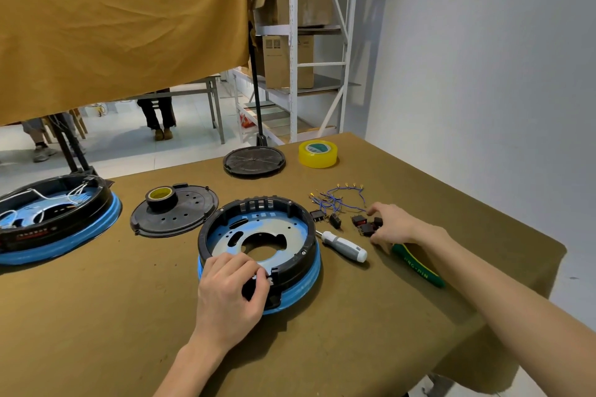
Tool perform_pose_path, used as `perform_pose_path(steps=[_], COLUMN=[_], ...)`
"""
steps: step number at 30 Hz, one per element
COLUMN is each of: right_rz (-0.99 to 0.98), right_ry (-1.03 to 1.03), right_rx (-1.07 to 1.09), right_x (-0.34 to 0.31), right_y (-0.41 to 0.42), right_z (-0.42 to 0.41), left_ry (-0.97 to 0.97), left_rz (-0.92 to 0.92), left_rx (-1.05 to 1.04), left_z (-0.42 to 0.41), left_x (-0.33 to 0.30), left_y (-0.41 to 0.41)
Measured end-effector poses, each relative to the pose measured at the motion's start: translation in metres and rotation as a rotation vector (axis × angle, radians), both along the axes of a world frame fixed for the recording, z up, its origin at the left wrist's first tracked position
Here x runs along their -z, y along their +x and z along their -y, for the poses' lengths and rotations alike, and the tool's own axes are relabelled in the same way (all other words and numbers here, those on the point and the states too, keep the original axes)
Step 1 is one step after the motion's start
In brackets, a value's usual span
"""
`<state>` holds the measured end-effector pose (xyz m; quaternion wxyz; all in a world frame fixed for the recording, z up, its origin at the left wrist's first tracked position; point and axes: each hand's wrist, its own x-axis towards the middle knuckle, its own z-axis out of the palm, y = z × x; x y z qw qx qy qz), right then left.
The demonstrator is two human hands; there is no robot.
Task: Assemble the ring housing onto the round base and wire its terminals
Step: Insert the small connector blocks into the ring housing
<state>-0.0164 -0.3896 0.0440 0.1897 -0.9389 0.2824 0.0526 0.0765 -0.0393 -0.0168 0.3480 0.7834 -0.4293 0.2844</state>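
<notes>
Ring housing (258, 237) sits on the blue-rimmed round base (300, 288), mid table, w/ metal plate inside. Left hand (230, 288) holds the near rim, fingers curled, thumb + forefinger pinching the black tab at the front notch. Right hand (392, 226) is over the switches (366, 226) to the right, fingers curled down onto them; can't tell if one is actually gripped.

Step looks like fetching a switch for the notch. Do it well: take one only, keep housing steady w/ left, align terminals inward before pushing in.

Counts: approx 5 switches, 1 wire bundle (338, 200), 1 screwdriver (343, 245), 1 pliers (417, 264), 2 tape rolls, 2 black lids, 1 second assy far left.
</notes>
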Motion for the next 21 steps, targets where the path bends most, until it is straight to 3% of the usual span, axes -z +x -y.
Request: perform_pose_path(steps=[8,12,15,16,18,21], right_rz=[0.188,0.300,0.553,0.630,0.739,0.726], right_ry=[0.117,0.013,-0.090,-0.045,0.231,0.562], right_rx=[0.103,0.143,0.209,0.217,0.168,0.004], right_x=[0.004,0.009,-0.003,-0.011,-0.024,-0.029], right_y=[-0.004,-0.004,-0.005,-0.005,-0.004,-0.002], right_z=[0.015,0.009,-0.007,-0.017,-0.044,-0.095], left_ry=[0.006,0.003,0.007,0.004,-0.016,-0.046], left_rz=[-0.015,-0.018,-0.026,-0.031,-0.045,-0.114], left_rx=[0.002,0.011,0.013,0.018,0.039,0.116], left_z=[0.000,0.000,0.000,0.000,0.001,-0.008], left_x=[-0.002,-0.002,-0.003,-0.005,-0.006,-0.007], left_y=[-0.001,-0.002,-0.003,-0.003,-0.005,-0.001])
